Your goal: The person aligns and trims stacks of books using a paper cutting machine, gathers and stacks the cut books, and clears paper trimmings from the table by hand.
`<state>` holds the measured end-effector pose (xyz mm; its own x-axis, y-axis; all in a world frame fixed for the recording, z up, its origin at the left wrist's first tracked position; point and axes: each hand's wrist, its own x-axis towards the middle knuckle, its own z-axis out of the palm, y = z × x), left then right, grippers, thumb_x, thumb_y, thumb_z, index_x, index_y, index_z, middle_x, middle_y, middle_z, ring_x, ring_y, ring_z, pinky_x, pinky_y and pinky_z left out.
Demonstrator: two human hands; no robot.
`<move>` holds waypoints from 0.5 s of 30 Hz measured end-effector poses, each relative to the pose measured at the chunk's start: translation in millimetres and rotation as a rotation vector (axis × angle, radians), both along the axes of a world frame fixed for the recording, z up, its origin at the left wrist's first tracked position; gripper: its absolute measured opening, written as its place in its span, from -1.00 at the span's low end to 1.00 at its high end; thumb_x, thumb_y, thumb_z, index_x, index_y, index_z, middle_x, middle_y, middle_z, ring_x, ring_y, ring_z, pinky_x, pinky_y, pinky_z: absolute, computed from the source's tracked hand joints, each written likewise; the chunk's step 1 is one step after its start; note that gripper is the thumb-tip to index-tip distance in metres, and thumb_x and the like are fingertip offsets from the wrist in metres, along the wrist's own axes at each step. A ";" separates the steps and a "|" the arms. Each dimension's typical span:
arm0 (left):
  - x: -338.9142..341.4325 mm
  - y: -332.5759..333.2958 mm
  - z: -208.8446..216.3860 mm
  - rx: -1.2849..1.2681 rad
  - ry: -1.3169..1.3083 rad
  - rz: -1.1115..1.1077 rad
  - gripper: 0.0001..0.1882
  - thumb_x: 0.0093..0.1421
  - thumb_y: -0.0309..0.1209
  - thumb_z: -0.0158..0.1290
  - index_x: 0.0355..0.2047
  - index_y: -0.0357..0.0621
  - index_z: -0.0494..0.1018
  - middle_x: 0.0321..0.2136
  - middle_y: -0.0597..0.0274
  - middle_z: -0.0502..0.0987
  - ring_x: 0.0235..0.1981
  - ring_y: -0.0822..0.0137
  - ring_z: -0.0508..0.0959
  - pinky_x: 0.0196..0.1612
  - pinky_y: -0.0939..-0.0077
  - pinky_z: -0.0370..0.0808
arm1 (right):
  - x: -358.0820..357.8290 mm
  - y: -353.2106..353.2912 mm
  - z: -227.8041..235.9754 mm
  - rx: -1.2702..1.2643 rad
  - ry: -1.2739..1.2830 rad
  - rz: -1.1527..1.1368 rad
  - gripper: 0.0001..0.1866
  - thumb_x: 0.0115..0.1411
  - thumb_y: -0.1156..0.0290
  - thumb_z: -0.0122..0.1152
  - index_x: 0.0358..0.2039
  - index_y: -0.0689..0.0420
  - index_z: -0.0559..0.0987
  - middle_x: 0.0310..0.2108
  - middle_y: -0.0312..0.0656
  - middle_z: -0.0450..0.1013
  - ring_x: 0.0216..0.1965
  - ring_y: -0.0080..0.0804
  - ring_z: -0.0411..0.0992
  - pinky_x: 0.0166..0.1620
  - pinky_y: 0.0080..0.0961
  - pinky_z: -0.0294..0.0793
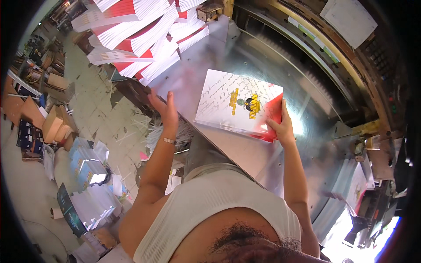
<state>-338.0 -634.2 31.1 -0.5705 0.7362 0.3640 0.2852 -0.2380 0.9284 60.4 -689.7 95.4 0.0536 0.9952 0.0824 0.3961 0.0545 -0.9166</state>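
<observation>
- the right hand (283,126) is pinching the booklets (217,100) by their red end, thumb on top; a slackening pinch could be letting them fan across the metal table (246,152).
- the left hand (168,113) is hovering empty, digits spreading apart, leaving the booklets' far end unsteadied.
- piled stacks (136,33) are overlapping unevenly; an elbow knock could be toppling them.

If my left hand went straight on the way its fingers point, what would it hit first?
Your left hand would probably meet the piled red-and-white booklets first, though its height against them is unclear in this view.
</observation>
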 end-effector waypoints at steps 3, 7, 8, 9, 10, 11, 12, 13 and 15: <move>-6.7 -12.5 17.0 -0.181 -0.425 -0.061 -0.03 0.22 0.02 0.09 0.39 -0.29 -0.12 0.40 -0.10 -0.13 0.43 -0.04 -0.15 0.40 0.20 -0.17 | -4.3 6.6 11.6 0.006 0.058 0.108 0.09 -0.01 0.54 0.39 0.40 0.34 -0.14 0.36 0.09 0.10 0.31 -0.26 0.19 0.33 -0.45 0.12; 9.5 -61.8 75.8 -0.575 -0.966 -0.555 -0.20 0.27 0.11 -0.04 0.32 -0.19 0.13 0.22 -0.01 0.33 0.26 0.02 0.29 0.31 0.16 0.16 | -4.8 11.6 0.7 0.055 -0.017 0.261 0.09 -0.03 0.51 0.40 0.39 0.38 -0.10 0.38 0.15 0.05 0.38 -0.21 0.07 0.38 -0.43 -0.02; 8.3 -69.0 63.0 -0.695 -0.877 -0.437 -0.26 0.29 0.13 -0.09 0.27 -0.16 0.24 0.12 0.03 0.46 0.16 0.05 0.43 0.25 0.14 0.30 | -8.0 11.2 -0.5 0.121 -0.090 0.320 0.08 -0.03 0.50 0.40 0.38 0.39 -0.09 0.38 0.16 0.03 0.40 -0.19 0.02 0.40 -0.41 -0.07; 14.8 -80.2 57.0 -0.645 -1.003 -0.655 -0.30 0.32 0.13 -0.12 0.25 -0.15 0.27 0.11 0.07 0.48 0.10 0.09 0.49 0.19 0.12 0.38 | -11.3 9.9 0.5 0.094 -0.037 0.362 0.07 -0.03 0.50 0.39 0.38 0.41 -0.07 0.39 0.17 0.01 0.44 -0.16 -0.07 0.42 -0.39 -0.14; 21.6 -93.9 56.2 -0.591 -1.123 -0.876 -0.32 0.34 0.12 -0.16 0.23 -0.15 0.29 0.09 0.11 0.50 0.04 0.13 0.54 0.12 0.11 0.46 | -15.1 4.5 4.7 0.093 -0.031 0.368 0.07 -0.03 0.50 0.39 0.38 0.41 -0.07 0.39 0.17 0.01 0.44 -0.16 -0.07 0.42 -0.39 -0.14; 23.7 -108.4 59.4 -0.698 -0.993 -0.752 -0.38 0.37 0.02 -0.12 0.23 -0.18 0.26 0.05 0.13 0.52 0.05 0.20 0.53 0.10 0.20 0.48 | -19.5 -1.8 12.0 0.059 0.009 0.393 0.07 -0.04 0.50 0.39 0.38 0.41 -0.07 0.39 0.16 0.01 0.43 -0.15 -0.06 0.42 -0.38 -0.13; 26.9 -116.6 59.7 -0.695 -0.992 -0.742 -0.38 0.37 0.02 -0.12 0.23 -0.18 0.26 0.05 0.13 0.52 0.05 0.20 0.53 0.10 0.20 0.48 | -22.1 -5.6 14.9 0.025 0.048 0.421 0.07 -0.04 0.50 0.40 0.38 0.41 -0.07 0.39 0.16 0.01 0.43 -0.14 -0.06 0.42 -0.38 -0.13; 32.4 -123.2 58.9 -0.678 -0.879 -0.618 -0.42 0.36 -0.05 -0.05 0.21 -0.21 0.26 0.00 0.11 0.53 0.03 0.22 0.54 0.07 0.24 0.50 | -20.0 -2.2 6.4 0.071 0.003 0.436 0.10 -0.06 0.50 0.43 0.38 0.39 -0.08 0.39 0.16 0.00 0.43 -0.15 -0.05 0.40 -0.38 -0.08; 44.6 -133.2 56.5 -0.662 -0.770 -0.489 -0.45 0.34 -0.12 0.01 0.18 -0.23 0.26 -0.05 0.09 0.55 0.01 0.25 0.55 0.04 0.29 0.51 | -16.1 -3.0 13.8 0.034 0.035 0.443 0.09 -0.02 0.46 0.41 0.39 0.38 -0.09 0.39 0.17 0.00 0.42 -0.15 -0.04 0.40 -0.37 -0.06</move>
<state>-293.5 -767.5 87.6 -0.0722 0.8599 -0.5054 -0.4070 0.4372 0.8020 44.4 -692.7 109.2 -0.3738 0.9196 0.1210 0.2963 0.2421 -0.9239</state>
